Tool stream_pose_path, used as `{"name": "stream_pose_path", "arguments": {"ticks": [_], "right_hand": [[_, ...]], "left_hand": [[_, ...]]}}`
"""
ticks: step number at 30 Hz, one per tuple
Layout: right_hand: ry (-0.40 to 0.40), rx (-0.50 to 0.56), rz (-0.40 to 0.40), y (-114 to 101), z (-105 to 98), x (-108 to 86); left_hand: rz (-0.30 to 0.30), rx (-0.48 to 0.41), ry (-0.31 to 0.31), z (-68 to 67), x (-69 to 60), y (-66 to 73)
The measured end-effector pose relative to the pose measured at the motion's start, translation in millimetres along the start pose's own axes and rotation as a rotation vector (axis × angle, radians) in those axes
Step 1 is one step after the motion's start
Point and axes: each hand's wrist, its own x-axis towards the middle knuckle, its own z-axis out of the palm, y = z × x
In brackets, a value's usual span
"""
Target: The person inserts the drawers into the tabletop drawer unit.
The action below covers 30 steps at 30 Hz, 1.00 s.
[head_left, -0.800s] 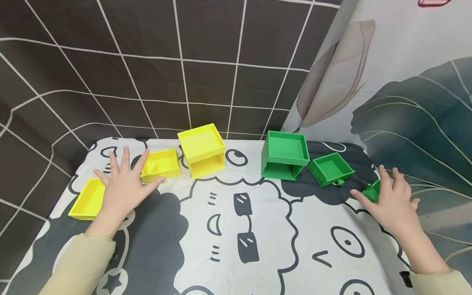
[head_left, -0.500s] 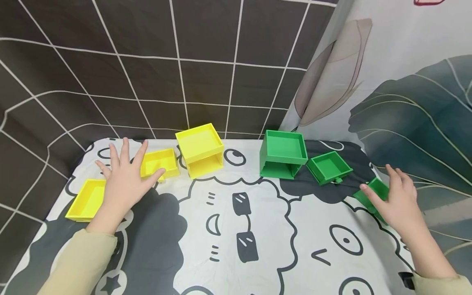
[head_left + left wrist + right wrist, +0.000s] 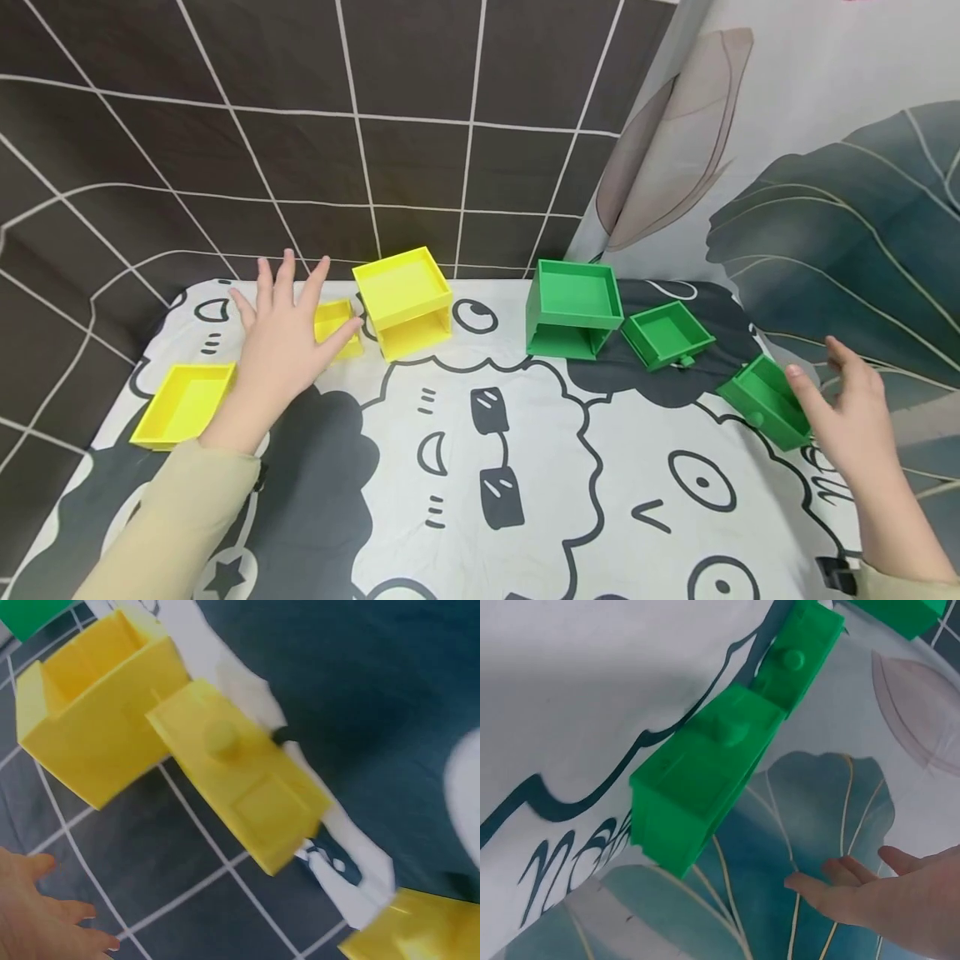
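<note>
With fingers spread, my left hand [image 3: 282, 346] hovers over a small yellow drawer [image 3: 333, 321], partly hiding it in the head view. A second yellow drawer [image 3: 183, 406] lies by the left wrist. To the right of the small one stands the yellow drawer cabinet [image 3: 403, 302], its front slot hollow. My right hand [image 3: 855, 417], holding nothing, is just right of a green drawer [image 3: 765, 402] with a round knob. Another green drawer [image 3: 667, 334] lies beside the green drawer cabinet [image 3: 574, 307]. In the right wrist view the right hand [image 3: 885, 896] is apart from the drawers.
A cartoon-printed cloth [image 3: 420, 533] covers the table. Behind it hangs a dark cloth [image 3: 420, 158] with white grid lines. At the right hangs a leaf-patterned curtain [image 3: 847, 242].
My right hand has left the outer green drawer and moved right; that drawer now lies uncovered. My left hand has shifted right and forward, from between the yellow drawers to over the small one.
</note>
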Motion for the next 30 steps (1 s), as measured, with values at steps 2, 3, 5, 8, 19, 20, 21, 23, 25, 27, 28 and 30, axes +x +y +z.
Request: {"name": "stream_pose_path", "arguments": {"ticks": [2,3,5,8,19,20,21,23,25,27,28,30], "right_hand": [[0.027,0.033,0.031,2,0,-2.5],[0.044,0.049,0.044,4,0,-3.6],[0.074,0.088,0.079,6,1,-6.3],[0.108,0.139,0.137,9,0,-9.1],[0.233,0.406,0.318,17,1,-16.1],[0.249,0.472,0.330,17,2,-16.7],[0.268,0.551,0.341,18,2,-17.2],[0.295,0.712,0.357,19,2,-19.4],[0.310,0.884,0.343,22,3,-22.3],[0.300,1.064,0.317,28,2,-25.2],[0.281,1.146,0.308,31,1,-27.0],[0.234,1.318,0.305,40,0,-29.0]], "left_hand": [[0.015,-0.001,0.013,-0.3,3.9,5.6],[0.024,-0.003,0.018,-0.3,5.6,8.5],[0.041,-0.015,0.032,-0.1,8.8,14.3],[0.071,-0.030,0.047,0.1,13.2,24.3],[0.188,-0.027,0.065,5.4,33.2,70.6],[0.197,-0.031,0.061,6.8,34.9,75.7],[0.207,-0.034,0.057,8.7,36.3,80.6],[0.226,-0.044,0.047,12.4,38.3,90.3],[0.245,-0.051,0.037,17.0,39.7,99.4],[0.262,-0.054,0.028,22.0,41.1,107.8],[0.265,-0.058,0.019,24.1,41.8,112.0],[0.276,-0.060,0.005,29.9,43.5,119.9]]}}
